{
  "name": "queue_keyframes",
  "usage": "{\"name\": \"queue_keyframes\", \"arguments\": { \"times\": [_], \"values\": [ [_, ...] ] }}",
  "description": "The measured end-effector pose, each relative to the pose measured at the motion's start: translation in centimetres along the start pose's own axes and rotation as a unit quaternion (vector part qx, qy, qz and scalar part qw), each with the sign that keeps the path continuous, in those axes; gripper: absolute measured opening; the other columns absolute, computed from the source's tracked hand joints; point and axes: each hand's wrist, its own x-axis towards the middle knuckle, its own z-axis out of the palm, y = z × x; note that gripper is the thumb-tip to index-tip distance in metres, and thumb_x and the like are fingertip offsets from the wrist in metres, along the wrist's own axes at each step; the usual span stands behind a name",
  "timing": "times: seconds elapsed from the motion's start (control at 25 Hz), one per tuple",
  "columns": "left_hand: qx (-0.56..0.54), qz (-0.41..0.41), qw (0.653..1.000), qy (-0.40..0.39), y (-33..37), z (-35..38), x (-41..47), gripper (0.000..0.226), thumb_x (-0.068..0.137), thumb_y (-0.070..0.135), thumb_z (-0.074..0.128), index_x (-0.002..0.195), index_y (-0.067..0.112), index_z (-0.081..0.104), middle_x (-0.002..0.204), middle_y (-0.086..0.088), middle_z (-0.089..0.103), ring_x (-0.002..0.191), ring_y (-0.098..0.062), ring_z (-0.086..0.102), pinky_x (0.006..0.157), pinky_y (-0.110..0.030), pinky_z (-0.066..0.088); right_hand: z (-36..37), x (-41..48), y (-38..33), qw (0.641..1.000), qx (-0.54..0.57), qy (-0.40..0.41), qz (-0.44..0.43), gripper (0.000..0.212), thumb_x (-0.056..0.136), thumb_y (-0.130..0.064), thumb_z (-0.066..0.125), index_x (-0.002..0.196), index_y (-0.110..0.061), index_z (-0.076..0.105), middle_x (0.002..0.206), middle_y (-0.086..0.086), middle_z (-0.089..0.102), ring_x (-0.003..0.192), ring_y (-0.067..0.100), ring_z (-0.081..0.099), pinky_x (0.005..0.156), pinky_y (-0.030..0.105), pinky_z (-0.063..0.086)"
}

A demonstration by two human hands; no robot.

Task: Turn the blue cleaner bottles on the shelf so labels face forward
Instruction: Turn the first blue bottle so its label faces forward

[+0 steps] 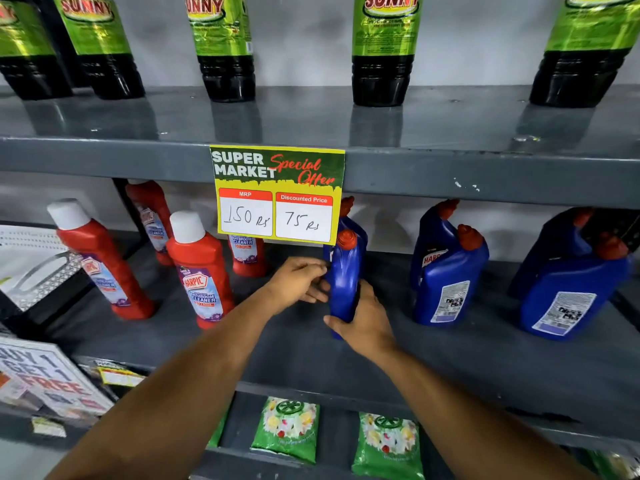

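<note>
In the head view, a blue bottle is held between both hands on the middle shelf, roughly midway along its length and set back from the front edge. The left hand is laid against the bottle's left side, fingers curled loosely onto it near the waist. The right hand is wrapped around the lower body from the right and front, thumb across the base area, in a closed grasp. The bottle is upright, its long axis vertical, red cap on top; a narrow plain edge is turned forward and no label is seen on it. A second blue bottle and a third are stood to the right, toward the shelf's right end, back labels turned forward. Red bottles are stood toward the left end. A price sign is hung from the upper shelf's front edge.
</note>
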Motion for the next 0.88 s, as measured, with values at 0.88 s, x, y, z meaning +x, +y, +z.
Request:
{"name": "queue_keyframes", "arguments": {
  "times": [0.88],
  "values": [
    [-0.033,0.039,0.998,-0.044,-2.7,0.8,0.6,0.035,0.086,0.002,0.062,0.119,0.013,0.058,0.116,-0.008,0.066,0.107,-0.015,0.062,0.087,-0.026,0.051,-2.3,1.6,4.1,0.992,0.093,-0.087,0.017,0.061,0.075,-0.021,0.075,0.127,-0.027,0.045,0.119,-0.005,0.066,0.111,0.012,0.063,0.101,0.041,0.049]
  ]
}}
